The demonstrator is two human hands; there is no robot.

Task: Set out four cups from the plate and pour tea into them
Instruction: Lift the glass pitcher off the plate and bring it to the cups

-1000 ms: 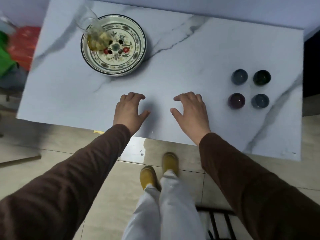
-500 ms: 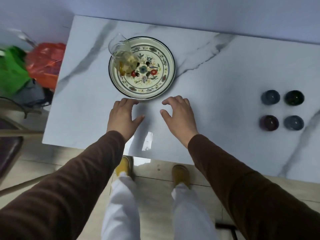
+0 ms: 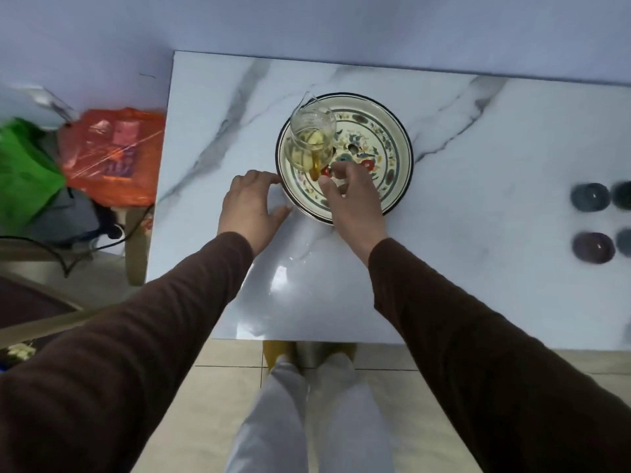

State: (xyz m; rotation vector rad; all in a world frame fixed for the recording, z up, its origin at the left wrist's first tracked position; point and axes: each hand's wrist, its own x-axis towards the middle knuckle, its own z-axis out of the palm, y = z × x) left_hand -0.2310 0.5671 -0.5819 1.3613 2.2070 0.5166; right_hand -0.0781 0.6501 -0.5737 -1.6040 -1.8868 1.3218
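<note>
A glass pitcher (image 3: 310,141) with yellow tea stands on the left part of a flower-patterned plate (image 3: 386,158). My right hand (image 3: 353,196) is over the plate's near side, fingers spread, thumb and forefinger close to the pitcher's amber handle, not clearly gripping it. My left hand (image 3: 251,206) lies flat on the marble table (image 3: 478,165) just left of the plate's rim, holding nothing. Small dark cups stand in a square at the right edge: a grey-blue cup (image 3: 589,197), a purple cup (image 3: 593,248), and two cut off by the frame.
Left of the table, off its edge, lie an orange plastic bag (image 3: 112,155) and a green bag (image 3: 24,172), with cables on the floor. A wall runs along the table's far side. My legs and yellow shoes stand at the near edge.
The view has shifted left, bringing the plate to the centre. My right hand has moved from the bare table onto the plate toward the pitcher's handle. My left hand moved up beside the plate.
</note>
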